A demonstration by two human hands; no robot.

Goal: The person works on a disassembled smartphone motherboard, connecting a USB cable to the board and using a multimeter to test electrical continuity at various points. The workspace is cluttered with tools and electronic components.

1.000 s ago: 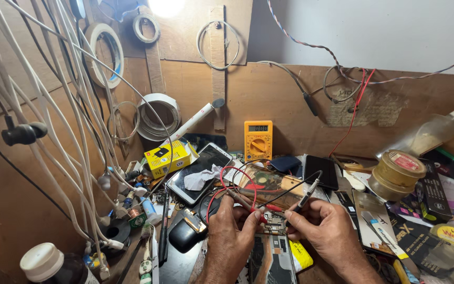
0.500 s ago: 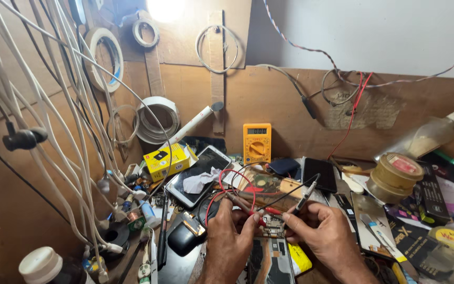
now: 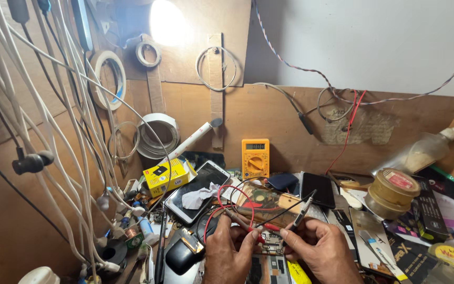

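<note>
My left hand (image 3: 228, 252) pinches a red test probe (image 3: 243, 223) whose tip points down at an opened phone circuit board (image 3: 270, 247) lying on the bench. My right hand (image 3: 319, 250) holds a black test probe (image 3: 301, 212), slanted up to the right, over the same board. Red and black leads (image 3: 232, 197) loop back from the probes toward a yellow multimeter (image 3: 255, 158) standing against the back board. The lower part of the circuit board is partly covered by my fingers.
A phone with a crumpled tissue (image 3: 197, 197) and a yellow box (image 3: 165, 176) lie to the left. A dark phone (image 3: 318, 189), a tape roll (image 3: 392, 192) and packets sit right. White cables (image 3: 64, 131) hang left. A black mouse (image 3: 182, 255) is near my left wrist.
The view has tilted slightly downward. Both hands keep the probes over the board with only small shifts.
</note>
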